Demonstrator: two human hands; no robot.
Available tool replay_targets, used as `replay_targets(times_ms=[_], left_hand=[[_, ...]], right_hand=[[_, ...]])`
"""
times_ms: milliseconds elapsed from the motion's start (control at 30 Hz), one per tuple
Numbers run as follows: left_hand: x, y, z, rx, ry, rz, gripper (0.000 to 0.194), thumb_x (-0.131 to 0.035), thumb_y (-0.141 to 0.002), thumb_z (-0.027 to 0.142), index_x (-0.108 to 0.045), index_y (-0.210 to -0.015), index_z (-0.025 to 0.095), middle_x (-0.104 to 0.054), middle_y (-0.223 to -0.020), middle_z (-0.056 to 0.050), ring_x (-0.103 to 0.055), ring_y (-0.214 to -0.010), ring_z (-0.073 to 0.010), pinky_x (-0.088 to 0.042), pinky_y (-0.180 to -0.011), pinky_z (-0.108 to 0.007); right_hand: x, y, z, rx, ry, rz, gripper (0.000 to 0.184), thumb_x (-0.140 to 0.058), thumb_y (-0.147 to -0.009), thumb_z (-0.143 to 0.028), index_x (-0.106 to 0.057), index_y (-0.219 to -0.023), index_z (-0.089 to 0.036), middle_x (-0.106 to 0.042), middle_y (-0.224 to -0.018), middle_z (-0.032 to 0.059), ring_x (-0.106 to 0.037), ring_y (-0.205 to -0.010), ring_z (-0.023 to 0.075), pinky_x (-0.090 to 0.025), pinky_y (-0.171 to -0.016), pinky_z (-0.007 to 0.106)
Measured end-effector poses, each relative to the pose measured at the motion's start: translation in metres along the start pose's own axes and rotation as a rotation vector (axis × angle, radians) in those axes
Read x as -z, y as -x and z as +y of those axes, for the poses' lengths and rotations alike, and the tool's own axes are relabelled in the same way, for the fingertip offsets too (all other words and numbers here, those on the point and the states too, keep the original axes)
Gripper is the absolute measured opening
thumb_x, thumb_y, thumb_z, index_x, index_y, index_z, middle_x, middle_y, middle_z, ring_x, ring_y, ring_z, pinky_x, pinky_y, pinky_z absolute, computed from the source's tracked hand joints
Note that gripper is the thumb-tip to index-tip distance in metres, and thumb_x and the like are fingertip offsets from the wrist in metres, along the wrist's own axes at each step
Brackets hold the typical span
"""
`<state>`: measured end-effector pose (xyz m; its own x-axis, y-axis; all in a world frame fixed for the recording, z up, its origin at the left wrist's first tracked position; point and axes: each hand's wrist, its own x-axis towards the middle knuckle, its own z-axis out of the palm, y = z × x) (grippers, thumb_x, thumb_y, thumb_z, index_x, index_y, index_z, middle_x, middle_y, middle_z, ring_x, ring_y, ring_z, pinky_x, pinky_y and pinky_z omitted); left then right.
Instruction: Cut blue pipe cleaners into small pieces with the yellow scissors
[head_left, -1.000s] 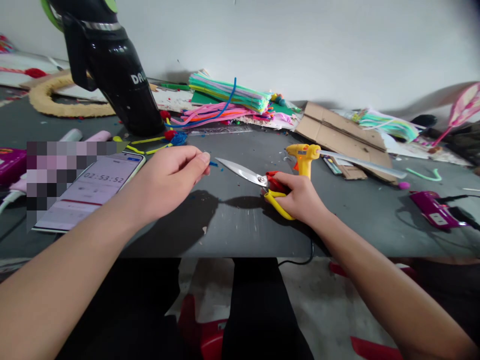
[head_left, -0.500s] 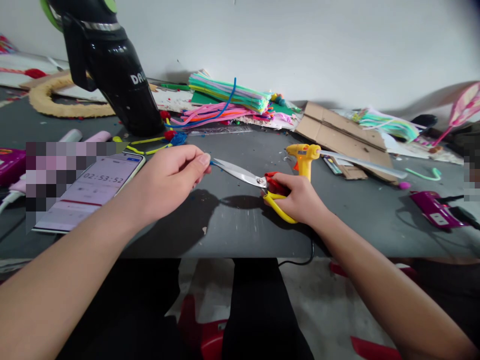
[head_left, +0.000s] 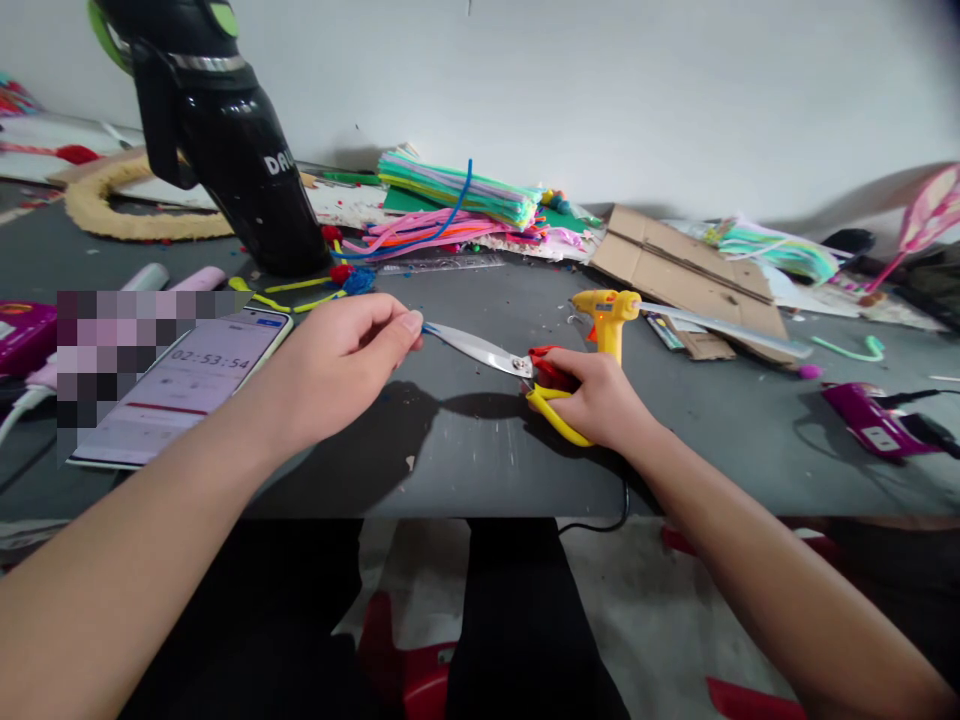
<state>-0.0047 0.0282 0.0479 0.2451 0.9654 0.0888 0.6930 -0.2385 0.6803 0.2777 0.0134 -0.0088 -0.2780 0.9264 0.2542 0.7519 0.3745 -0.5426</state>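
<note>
Between the thumb and fingers of my left hand is a short piece of blue pipe cleaner, mostly hidden by the fingertips. My right hand is wrapped round the red and yellow handles of a pair of scissors. Their blades look nearly closed and point left, with the tips at the blue piece close to my left fingertips. Just behind my right hand stands a yellow glue gun with a long clear glue stick in its back.
A phone showing a timer lies left, under my left forearm. Behind it stands a black bottle beside a cream ring. Bundled pipe cleaners and cardboard line the wall. A purple power block sits right.
The scissors have moved slightly left, so their tips have reached the blue piece, and the blades have closed further. My left hand has stayed nearly still.
</note>
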Motion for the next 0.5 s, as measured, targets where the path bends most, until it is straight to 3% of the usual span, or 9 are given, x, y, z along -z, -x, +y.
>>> replay_targets(times_ms=[500], left_hand=[[0.0005,0.0006,0.0015,0.001,0.014,-0.020,0.032,-0.045,-0.092,0.047,-0.055,-0.073,0.023,-0.057,-0.064,-0.001,-0.053,-0.064,-0.0167,-0.037,-0.059,-0.031]], right_hand=[[0.0001,0.0001,0.0003,-0.005,0.015,-0.003,0.020,-0.064,-0.071,-0.027,-0.047,-0.063,-0.019,-0.043,-0.062,-0.0038,-0.030,-0.060,0.0095,-0.029,-0.056,0.025]])
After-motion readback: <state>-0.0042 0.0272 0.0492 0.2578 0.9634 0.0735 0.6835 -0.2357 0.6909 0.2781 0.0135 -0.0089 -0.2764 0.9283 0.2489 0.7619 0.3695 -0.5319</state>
